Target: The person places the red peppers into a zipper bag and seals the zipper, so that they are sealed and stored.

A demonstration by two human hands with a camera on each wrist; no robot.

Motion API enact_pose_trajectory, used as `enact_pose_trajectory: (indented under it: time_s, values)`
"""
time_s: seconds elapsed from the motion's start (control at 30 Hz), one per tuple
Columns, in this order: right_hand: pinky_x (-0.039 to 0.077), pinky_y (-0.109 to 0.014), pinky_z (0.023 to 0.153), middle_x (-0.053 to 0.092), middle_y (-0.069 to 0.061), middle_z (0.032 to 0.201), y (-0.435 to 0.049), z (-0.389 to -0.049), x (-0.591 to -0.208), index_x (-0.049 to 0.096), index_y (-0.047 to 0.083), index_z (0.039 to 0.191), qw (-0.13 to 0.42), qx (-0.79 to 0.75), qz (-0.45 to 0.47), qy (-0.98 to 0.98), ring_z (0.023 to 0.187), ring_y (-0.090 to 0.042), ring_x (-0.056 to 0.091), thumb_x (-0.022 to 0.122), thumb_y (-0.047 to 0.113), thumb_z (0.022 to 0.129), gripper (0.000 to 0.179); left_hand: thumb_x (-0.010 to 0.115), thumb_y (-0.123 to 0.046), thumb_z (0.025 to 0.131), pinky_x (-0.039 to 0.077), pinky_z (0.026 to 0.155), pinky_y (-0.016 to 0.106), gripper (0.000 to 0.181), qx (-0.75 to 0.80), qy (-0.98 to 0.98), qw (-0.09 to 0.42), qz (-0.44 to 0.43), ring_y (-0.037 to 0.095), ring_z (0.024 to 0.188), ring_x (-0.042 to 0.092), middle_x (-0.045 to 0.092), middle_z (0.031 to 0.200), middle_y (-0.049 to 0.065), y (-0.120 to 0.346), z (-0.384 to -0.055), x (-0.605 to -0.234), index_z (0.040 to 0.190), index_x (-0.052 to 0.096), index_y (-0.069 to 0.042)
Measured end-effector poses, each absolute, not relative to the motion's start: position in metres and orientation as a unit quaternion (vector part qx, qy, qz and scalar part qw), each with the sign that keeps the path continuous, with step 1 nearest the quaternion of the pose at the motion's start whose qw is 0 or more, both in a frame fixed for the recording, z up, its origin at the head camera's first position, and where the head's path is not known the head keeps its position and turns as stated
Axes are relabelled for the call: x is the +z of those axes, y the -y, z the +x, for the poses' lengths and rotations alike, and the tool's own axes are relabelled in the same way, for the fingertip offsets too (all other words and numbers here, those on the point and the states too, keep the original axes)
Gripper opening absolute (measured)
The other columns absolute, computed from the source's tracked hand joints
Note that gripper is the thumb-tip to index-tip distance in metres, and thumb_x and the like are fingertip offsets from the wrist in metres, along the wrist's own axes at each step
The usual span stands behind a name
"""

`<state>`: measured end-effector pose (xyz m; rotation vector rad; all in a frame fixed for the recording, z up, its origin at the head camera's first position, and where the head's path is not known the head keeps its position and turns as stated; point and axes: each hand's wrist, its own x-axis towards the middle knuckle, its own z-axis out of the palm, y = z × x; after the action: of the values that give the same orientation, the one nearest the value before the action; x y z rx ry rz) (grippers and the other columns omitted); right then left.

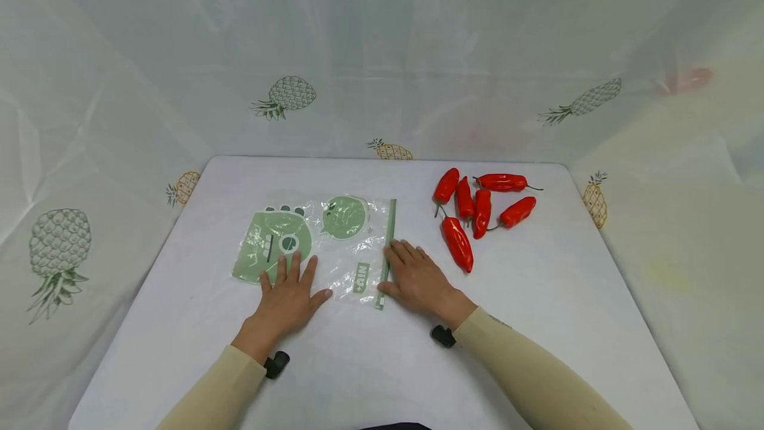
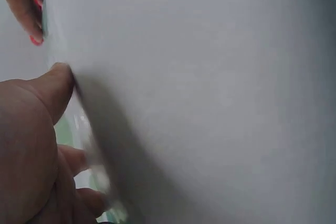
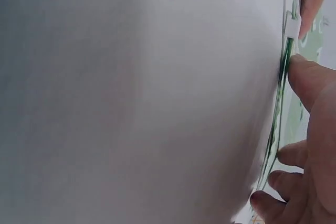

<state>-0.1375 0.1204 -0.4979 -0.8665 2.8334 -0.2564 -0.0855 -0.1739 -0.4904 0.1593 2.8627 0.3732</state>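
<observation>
A clear plastic zip bag (image 1: 328, 271) with green cartoon prints lies flat on the white table. The left hand (image 1: 290, 297) rests palm down over its near edge, fingers spread across the film, thumb pointing right. On the bag's right side runs a green zip strip (image 1: 390, 221), and the right hand (image 1: 418, 281) lies on it with fingers and thumb touching the strip. Seen from the right wrist, a white slider (image 3: 292, 26) sits on the zip strip near the thumb. In the left wrist view, the left thumb (image 2: 58, 87) touches the bag's edge.
Several red chili peppers (image 1: 457, 244) lie loose on the table (image 1: 537, 324) to the right of the bag, beyond the right hand. A pale curtain (image 1: 442, 111) printed with pineapples hangs behind and at both sides of the table.
</observation>
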Motion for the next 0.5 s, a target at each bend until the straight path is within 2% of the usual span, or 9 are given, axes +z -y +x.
enact_pose_trajectory:
  time_s: [0.2, 0.3, 0.5]
  values:
    - [0.032, -0.049, 0.127, 0.031, -0.015, 0.172, -0.131, -0.136, -0.496, 0.029, 0.006, 0.166, 0.058, -0.101, -0.281, -0.953, 0.158, -0.035, 0.031, 0.064, 0.054, 0.101, 0.088, 0.061, -0.048, 0.103, 0.008, 0.114, 0.086, 0.078, 0.119, -0.984, 0.12, 0.056, 0.06, 0.156, 0.013, 0.024, 0.168, 0.034, 0.174, -0.094, -0.481, 0.162, 0.037, -0.002]
    - [0.036, -0.049, 0.124, 0.033, -0.015, 0.171, -0.139, -0.135, -0.496, 0.03, 0.007, 0.166, 0.038, -0.113, -0.268, -0.956, 0.156, -0.035, 0.035, 0.068, 0.051, 0.099, 0.088, 0.064, -0.043, 0.103, 0.018, 0.115, 0.084, 0.071, 0.117, -0.986, 0.095, 0.067, 0.059, 0.153, 0.025, 0.035, 0.163, 0.034, 0.169, -0.102, -0.476, 0.156, 0.045, 0.0]
    - [0.045, -0.05, 0.118, 0.046, -0.018, 0.161, -0.155, -0.134, -0.493, 0.04, 0.005, 0.161, -0.03, -0.125, -0.254, -0.959, 0.146, -0.037, 0.046, 0.075, 0.044, 0.095, 0.084, 0.07, -0.03, 0.1, 0.044, 0.111, 0.064, 0.058, 0.138, -0.985, 0.031, 0.095, 0.05, 0.136, 0.052, 0.057, 0.144, 0.029, 0.148, -0.122, -0.473, 0.146, 0.056, 0.002]
